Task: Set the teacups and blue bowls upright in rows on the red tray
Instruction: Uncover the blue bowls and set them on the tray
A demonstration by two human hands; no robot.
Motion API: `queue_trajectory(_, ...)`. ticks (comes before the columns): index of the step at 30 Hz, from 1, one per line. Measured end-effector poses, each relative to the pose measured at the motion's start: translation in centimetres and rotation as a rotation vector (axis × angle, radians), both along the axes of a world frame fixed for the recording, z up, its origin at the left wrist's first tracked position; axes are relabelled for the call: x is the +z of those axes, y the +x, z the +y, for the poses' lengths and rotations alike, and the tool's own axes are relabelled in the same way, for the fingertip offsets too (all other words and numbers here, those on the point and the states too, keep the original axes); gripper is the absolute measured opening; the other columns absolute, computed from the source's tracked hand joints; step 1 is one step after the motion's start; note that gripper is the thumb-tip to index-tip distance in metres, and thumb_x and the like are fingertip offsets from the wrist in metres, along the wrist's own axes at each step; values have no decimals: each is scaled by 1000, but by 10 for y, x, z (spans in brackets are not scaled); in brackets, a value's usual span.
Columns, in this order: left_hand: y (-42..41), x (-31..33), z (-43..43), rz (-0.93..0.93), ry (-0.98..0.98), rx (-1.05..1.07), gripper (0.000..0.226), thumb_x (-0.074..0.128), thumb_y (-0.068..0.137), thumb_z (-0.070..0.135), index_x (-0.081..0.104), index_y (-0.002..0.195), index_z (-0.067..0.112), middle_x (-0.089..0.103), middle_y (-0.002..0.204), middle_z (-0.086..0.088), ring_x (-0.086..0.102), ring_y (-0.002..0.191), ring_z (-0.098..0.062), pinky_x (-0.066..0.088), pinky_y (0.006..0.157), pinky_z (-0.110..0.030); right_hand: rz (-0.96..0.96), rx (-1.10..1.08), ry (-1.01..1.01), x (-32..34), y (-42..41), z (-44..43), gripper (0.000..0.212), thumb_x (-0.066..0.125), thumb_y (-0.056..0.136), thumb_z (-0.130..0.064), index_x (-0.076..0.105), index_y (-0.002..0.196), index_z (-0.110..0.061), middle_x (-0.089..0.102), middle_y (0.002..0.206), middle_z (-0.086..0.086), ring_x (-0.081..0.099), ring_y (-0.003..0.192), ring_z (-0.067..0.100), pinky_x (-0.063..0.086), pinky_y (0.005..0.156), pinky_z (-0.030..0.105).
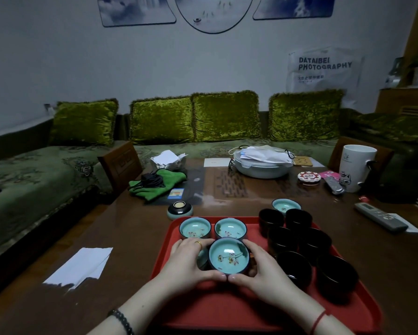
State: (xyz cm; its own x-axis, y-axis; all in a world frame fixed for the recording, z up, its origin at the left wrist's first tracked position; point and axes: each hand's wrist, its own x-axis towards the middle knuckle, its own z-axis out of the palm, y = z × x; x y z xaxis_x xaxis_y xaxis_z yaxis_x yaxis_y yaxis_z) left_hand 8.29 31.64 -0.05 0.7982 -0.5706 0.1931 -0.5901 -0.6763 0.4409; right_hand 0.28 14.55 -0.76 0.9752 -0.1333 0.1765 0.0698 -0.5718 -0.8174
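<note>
A red tray (227, 308) lies on the brown table in front of me. Both hands cup one upright blue bowl (229, 257) with a flower painted inside: my left hand (186, 259) on its left side, my right hand (258, 269) on its right, thumbs meeting at its near edge. Another blue bowl (202, 258) peeks out under my left fingers. Two more blue bowls (194, 228) (230, 228) stand upright in the tray's far row. Several dark teacups (293, 267) stand upright in two columns on the tray's right. One blue bowl (286, 205) sits on the table beyond the tray.
An upside-down bowl (180, 210) rests on the table just past the tray's far left corner. A white paper (82, 264) lies to the left, a remote (379, 217) to the right. Farther back are a green cloth (158, 183), a lidded grey dish (263, 163) and a white mug (356, 166).
</note>
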Motion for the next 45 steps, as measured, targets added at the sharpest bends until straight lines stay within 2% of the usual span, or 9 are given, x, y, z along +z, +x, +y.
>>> queue_trajectory(2,0,-2,-1,-6,16,-7,82,69,58,64,41,129,33,45,134,11,30,131,-7,10,111,-28,4,-13,-76,-2,-1,-2,81,77,67,-28,33,134,-19,42,124,-6,36,118,3,26,105,17)
queue_trajectory(3,0,-2,-2,-16,30,-18,82,68,59,64,40,130,33,45,134,12,28,131,-6,7,110,-27,15,-18,-107,-3,-1,-3,81,76,68,-30,31,135,-18,42,126,-4,35,118,3,24,102,15)
queue_trajectory(9,1,-1,-5,-71,116,-59,84,62,62,68,39,132,29,45,135,11,25,133,-5,4,110,-27,115,-37,-191,-7,1,-4,90,70,73,-36,17,142,-13,25,151,4,22,139,14,18,114,25)
queue_trajectory(21,2,0,-4,-82,184,-93,85,55,66,71,34,135,27,40,140,8,20,137,-7,0,112,-28,70,17,-238,1,0,-4,84,67,77,-33,16,142,-19,26,148,-2,23,137,9,17,111,20)
queue_trajectory(25,7,4,2,-90,84,-86,80,57,70,65,32,136,27,38,141,9,22,135,-3,1,109,-23,4,49,-253,14,4,-6,78,67,77,-34,22,139,-20,34,141,-2,32,129,7,22,102,13)
queue_trajectory(28,17,13,11,-80,11,-33,76,58,73,60,32,137,27,37,143,8,26,135,-7,7,114,-30,-47,65,-257,28,12,-7,72,66,77,-35,27,136,-24,40,135,-4,36,127,9,25,95,12)
queue_trajectory(34,47,32,36,-53,-122,108,67,58,80,48,34,137,21,44,141,-3,37,132,-17,28,112,-34,-34,122,-294,58,50,-7,71,65,78,-37,27,137,-25,39,143,2,34,133,15,29,109,30)
queue_trajectory(42,94,30,68,79,-155,246,60,55,85,41,30,138,24,47,136,-4,41,127,-17,30,103,-28,14,245,-447,76,127,1,71,64,81,-32,25,139,-20,38,145,6,37,132,17,29,105,26)
queue_trajectory(45,115,26,70,106,-143,256,60,54,86,39,28,139,26,46,137,-5,41,128,-18,31,105,-31,41,274,-494,72,159,6,71,64,81,-31,25,139,-19,41,144,9,39,131,20,33,108,31)
